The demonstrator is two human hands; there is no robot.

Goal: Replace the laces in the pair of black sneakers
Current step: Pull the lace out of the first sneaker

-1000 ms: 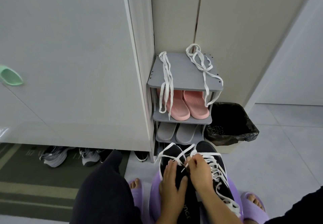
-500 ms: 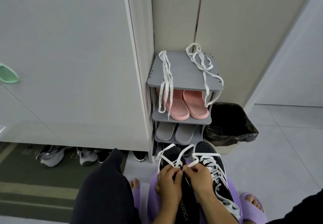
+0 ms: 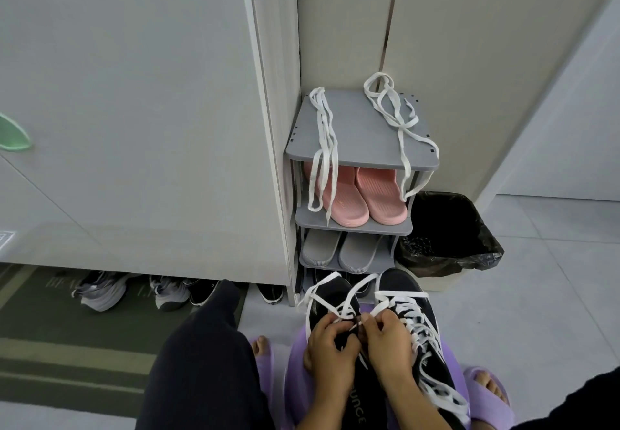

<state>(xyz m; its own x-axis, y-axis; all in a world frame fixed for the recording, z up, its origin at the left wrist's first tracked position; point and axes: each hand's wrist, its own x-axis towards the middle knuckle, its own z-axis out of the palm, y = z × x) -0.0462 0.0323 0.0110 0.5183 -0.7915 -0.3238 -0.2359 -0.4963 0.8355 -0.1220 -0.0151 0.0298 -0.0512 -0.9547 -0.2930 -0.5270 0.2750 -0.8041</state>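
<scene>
Left hand (image 3: 330,345) and right hand (image 3: 389,339) pinch the lace (image 3: 330,304) on the sneaker (image 3: 335,287) beside the laced sneaker (image 3: 399,282): probably threading; next needs eyelet aim.

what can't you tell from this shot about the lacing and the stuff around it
All in the head view:
- Which eyelet the white lace goes through: covered by the left hand and right hand, whose curled fingers also hide the exact grip.
- Heels of the black sneakers: cut off by the bottom edge.
- Grey sneakers under the cabinet: upper parts hidden by its lower edge.
- Trash bin contents: too dark to make out.
</scene>
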